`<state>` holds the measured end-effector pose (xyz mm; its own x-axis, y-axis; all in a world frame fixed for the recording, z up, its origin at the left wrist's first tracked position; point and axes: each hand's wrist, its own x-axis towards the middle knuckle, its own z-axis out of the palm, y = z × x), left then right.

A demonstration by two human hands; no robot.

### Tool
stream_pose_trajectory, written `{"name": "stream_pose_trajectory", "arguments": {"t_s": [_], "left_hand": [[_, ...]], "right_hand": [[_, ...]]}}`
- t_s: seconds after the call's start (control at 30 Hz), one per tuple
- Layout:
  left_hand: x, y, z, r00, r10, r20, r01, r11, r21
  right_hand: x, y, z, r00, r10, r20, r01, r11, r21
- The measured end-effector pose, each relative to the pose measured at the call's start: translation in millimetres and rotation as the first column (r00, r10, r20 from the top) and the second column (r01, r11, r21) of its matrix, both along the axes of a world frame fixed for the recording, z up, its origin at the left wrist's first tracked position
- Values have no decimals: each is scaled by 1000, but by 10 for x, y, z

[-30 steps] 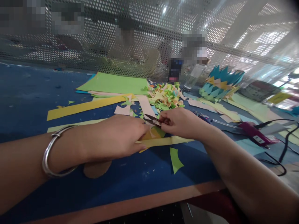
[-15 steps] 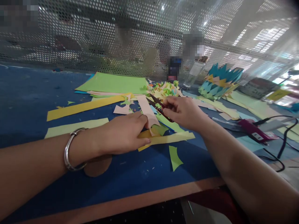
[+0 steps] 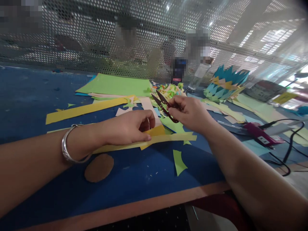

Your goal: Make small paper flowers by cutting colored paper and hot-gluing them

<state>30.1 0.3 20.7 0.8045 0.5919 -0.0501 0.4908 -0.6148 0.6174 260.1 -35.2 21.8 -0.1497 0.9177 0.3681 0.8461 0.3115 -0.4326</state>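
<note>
Snips (image 3: 165,109): beyond the disc (image 3: 99,168), to its right. The right hand (image 3: 189,110) is clamped on the handles; the blades stand spread. Expect light, rigid metal; grip at the handles, clear of the tips. Strip (image 3: 174,137): just beyond the disc, extending right. Expect thin, limp paper that creases readily; press flat near an edge. The left hand (image 3: 128,128) has its thumb at the strip, forefinger apart; whether hidden fingers grip cannot be determined.
</note>
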Motion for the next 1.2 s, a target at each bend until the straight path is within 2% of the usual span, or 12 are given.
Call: {"name": "stream_pose_trajectory", "arguments": {"t_s": [0.2, 0.3, 0.4, 0.53, 0.63, 0.7, 0.83, 0.9, 1.07, 1.2], "left_hand": [[1, 55, 40, 997, 37, 68, -30, 995, -98], [23, 67, -7, 967, 120, 225, -70, 973, -220], [56, 59, -53, 881, 286, 377, -131, 913, -387], [87, 26, -110, 778, 464, 424, -154, 795, -587], [92, 19, -142, 750, 486, 449, -110, 761, -640], [86, 38, -137, 744, 481, 463, -103, 768, -632], [65, 107, -74, 729, 518, 446, -262, 815, -517], [59, 130, -52, 717, 529, 454, -298, 822, -486], [58, 142, -64, 719, 516, 465, -219, 803, -554], [54, 172, -60, 690, 549, 472, -227, 783, -579]], "right_hand": [[60, 48, -15, 983, -7, -181, 18, 998, 58], [63, 60, -19, 943, 22, -332, 15, 994, 107], [44, 60, -16, 853, 31, -521, 9, 997, 75], [11, 57, -7, 775, 19, -631, -5, 1000, 24], [-15, 48, 2, 767, 10, -641, -1, 1000, 15], [-25, 44, 1, 775, 9, -632, 2, 1000, 16], [-6, 58, -24, 825, -15, -565, 26, 1000, 12], [9, 63, -38, 848, -25, -529, 28, 1000, -3], [-25, 22, -44, 900, 56, -431, -67, 998, -11], [-121, -13, -61, 926, 143, -349, -149, 989, 8]]}}
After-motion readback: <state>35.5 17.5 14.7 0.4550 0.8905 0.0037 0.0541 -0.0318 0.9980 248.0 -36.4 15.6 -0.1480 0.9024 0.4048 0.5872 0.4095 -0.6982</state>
